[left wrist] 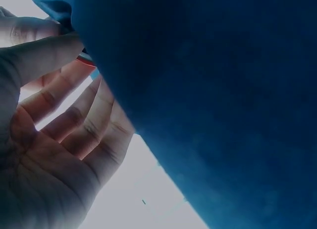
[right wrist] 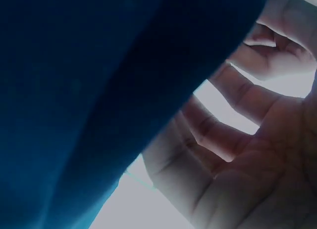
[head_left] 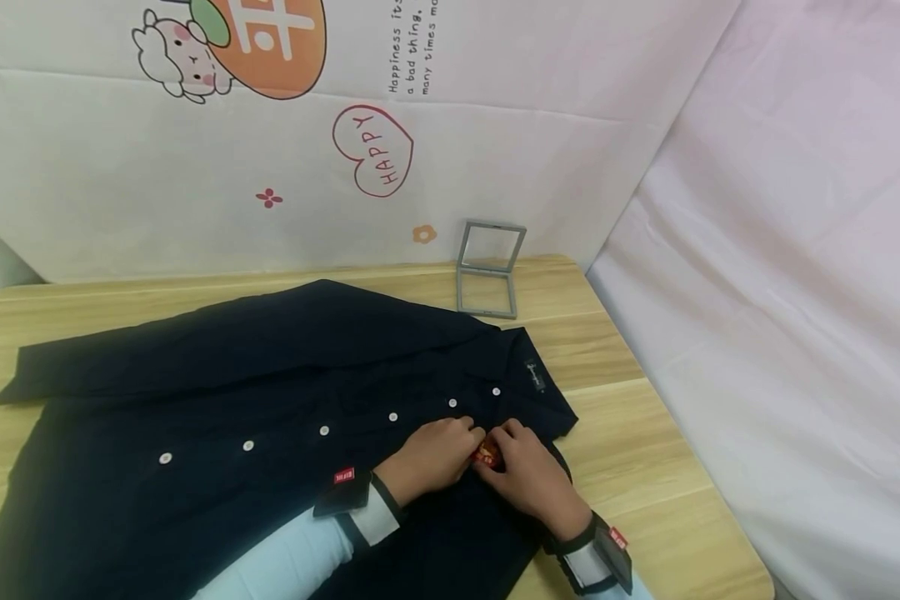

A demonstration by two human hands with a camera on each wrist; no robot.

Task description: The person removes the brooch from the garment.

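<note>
A dark navy button-up shirt lies spread over the table, its collar to the right and white buttons down the front. On its chest, between both hands, shows a small red-and-gold badge, partly covered by fingers. My left hand pinches shirt cloth at the badge's left side; its thumb and forefinger meet at the fabric edge in the left wrist view, where a thin red rim peeks out. From the right, my right hand holds the badge between thumb and fingers. In the right wrist view, navy cloth hides those fingertips.
A grey square frame case stands opened at the table's back edge, beyond the collar. The wooden table shows bare grain on the right. A printed white cloth hangs behind, and plain white cloth hangs at the right.
</note>
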